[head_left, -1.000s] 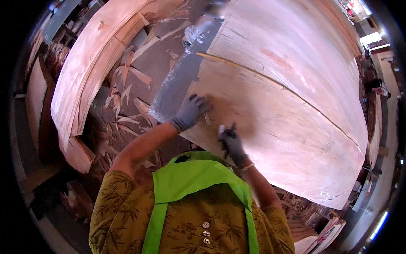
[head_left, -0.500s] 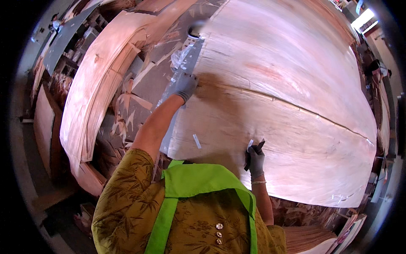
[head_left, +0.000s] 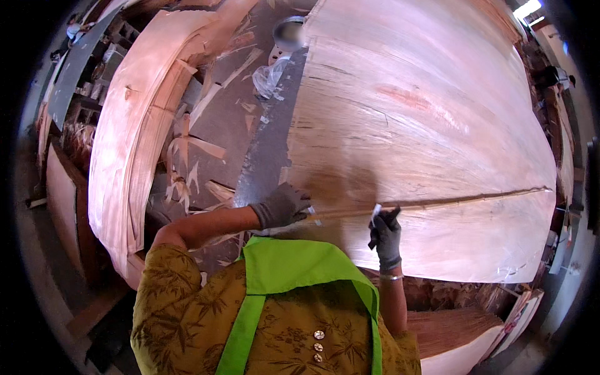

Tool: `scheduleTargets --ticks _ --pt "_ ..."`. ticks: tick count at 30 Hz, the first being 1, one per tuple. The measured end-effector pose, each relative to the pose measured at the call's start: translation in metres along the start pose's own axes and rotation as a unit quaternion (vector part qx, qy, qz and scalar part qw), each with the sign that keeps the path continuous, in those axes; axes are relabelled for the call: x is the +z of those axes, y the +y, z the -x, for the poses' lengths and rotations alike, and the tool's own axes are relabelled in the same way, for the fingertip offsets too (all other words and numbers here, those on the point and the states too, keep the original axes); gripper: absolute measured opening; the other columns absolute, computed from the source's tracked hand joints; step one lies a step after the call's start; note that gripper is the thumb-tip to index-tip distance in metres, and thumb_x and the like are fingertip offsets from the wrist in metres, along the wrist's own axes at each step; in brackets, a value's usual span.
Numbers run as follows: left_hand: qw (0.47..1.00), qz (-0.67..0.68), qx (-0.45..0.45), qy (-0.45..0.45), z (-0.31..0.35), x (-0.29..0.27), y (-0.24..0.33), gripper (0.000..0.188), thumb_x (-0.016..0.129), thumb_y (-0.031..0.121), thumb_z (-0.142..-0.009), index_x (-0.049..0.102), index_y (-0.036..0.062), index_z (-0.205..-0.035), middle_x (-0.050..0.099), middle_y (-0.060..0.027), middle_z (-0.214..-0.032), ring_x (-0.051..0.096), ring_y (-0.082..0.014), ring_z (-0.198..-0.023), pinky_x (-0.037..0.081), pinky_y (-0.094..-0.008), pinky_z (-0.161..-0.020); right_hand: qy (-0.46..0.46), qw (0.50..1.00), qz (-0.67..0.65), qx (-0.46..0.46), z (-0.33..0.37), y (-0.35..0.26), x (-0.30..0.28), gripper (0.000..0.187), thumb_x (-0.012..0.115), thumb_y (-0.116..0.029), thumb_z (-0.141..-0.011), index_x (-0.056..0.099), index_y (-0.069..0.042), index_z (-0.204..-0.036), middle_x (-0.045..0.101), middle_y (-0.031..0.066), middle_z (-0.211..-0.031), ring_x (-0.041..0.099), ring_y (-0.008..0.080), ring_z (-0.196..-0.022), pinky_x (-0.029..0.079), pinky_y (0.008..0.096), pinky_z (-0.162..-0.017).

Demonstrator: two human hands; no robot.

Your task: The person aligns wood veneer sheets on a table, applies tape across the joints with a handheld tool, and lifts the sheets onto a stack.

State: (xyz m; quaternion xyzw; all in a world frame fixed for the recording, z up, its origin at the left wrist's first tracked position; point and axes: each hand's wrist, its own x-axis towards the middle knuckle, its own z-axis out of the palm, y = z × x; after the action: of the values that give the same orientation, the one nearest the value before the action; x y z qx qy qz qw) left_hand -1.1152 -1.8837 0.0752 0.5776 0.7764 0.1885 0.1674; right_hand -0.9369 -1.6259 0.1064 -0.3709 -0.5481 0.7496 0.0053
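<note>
A large pale wood veneer sheet [head_left: 425,134] covers the work surface in front of me. Its near edge forms a long dark seam across a second veneer sheet [head_left: 462,240] that lies closer to me. My left hand [head_left: 281,206], in a grey glove, is closed at the left end of this seam, fingers curled on the upper sheet's corner. Beside those fingertips lies a short white tape strip [head_left: 314,216]. Below the seam, my gloved right hand [head_left: 385,236] pinches a small white strip [head_left: 376,212]; dark shapes by its fingers are unclear.
A curved stack of veneer [head_left: 134,131] stands to the left, with torn scraps [head_left: 181,178] on the floor beside it. Past the sheet's left edge are a round container [head_left: 289,32] and clear plastic [head_left: 270,78]. More veneer [head_left: 456,337] is stacked at the lower right.
My left hand has come toward me, bringing the upper sheet's edge with it, so the seam now lies close to my right hand. The right hand has shifted slightly, still with the white strip.
</note>
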Motion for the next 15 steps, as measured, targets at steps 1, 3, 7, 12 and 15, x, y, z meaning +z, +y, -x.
scheduleTargets --ticks 1,3,7,12,15 --pt "0.999 0.009 0.028 0.046 0.000 0.002 -0.004 0.022 0.054 0.023 -0.082 0.059 0.0091 -0.097 0.060 -0.0110 -0.099 0.055 -0.0311 -0.090 0.040 -0.0456 -0.080 -0.007 1.000 0.021 -0.007 -0.011 -0.002 0.012 0.009 0.055 -0.015 -0.089 0.055 -0.008 -0.084 0.053 0.0015 -0.063 0.042 0.0060 -0.041 0.031 0.0201 -0.034" --pt "0.996 -0.049 -0.022 0.072 -0.023 -0.011 -0.026 0.027 0.055 0.025 -0.080 0.060 0.0088 -0.101 0.057 -0.0111 -0.106 0.052 -0.0289 -0.094 0.040 -0.0430 -0.083 -0.018 0.998 0.055 -0.009 -0.041 -0.003 0.032 0.009 0.055 -0.016 -0.089 0.056 -0.008 -0.085 0.051 -0.0003 -0.063 0.041 0.0054 -0.042 0.031 0.0199 -0.034" --pt "0.983 -0.131 -0.095 0.083 -0.064 -0.024 -0.083 0.039 0.051 0.023 -0.084 0.051 0.0112 -0.121 0.050 -0.0112 -0.123 0.048 -0.0281 -0.110 0.039 -0.0445 -0.088 -0.043 0.992 0.067 -0.093 -0.110 -0.023 0.087 0.006 0.054 -0.013 -0.088 0.056 -0.007 -0.089 0.052 -0.0008 -0.064 0.041 0.0054 -0.044 0.032 0.0201 -0.037" --pt "0.979 -0.127 -0.093 0.126 -0.109 -0.021 -0.092 0.048 0.050 0.012 -0.081 0.044 0.0116 -0.129 0.046 -0.0089 -0.129 0.046 -0.0287 -0.115 0.040 -0.0424 -0.089 -0.016 0.985 0.131 -0.112 -0.189 -0.028 0.118 0.014 0.057 -0.012 -0.086 0.056 -0.004 -0.097 0.053 0.0005 -0.064 0.044 0.0078 -0.045 0.035 0.0229 -0.039" --pt "0.974 -0.096 0.021 0.203 -0.129 -0.010 -0.096 0.047 0.048 0.008 -0.080 0.046 0.0116 -0.127 0.047 -0.0080 -0.129 0.048 -0.0279 -0.114 0.042 -0.0417 -0.088 0.015 0.978 0.198 -0.067 -0.218 -0.022 0.122 0.022 0.060 -0.016 -0.082 0.057 -0.002 -0.099 0.058 0.0067 -0.065 0.052 0.0132 -0.047 0.042 0.0283 -0.042"
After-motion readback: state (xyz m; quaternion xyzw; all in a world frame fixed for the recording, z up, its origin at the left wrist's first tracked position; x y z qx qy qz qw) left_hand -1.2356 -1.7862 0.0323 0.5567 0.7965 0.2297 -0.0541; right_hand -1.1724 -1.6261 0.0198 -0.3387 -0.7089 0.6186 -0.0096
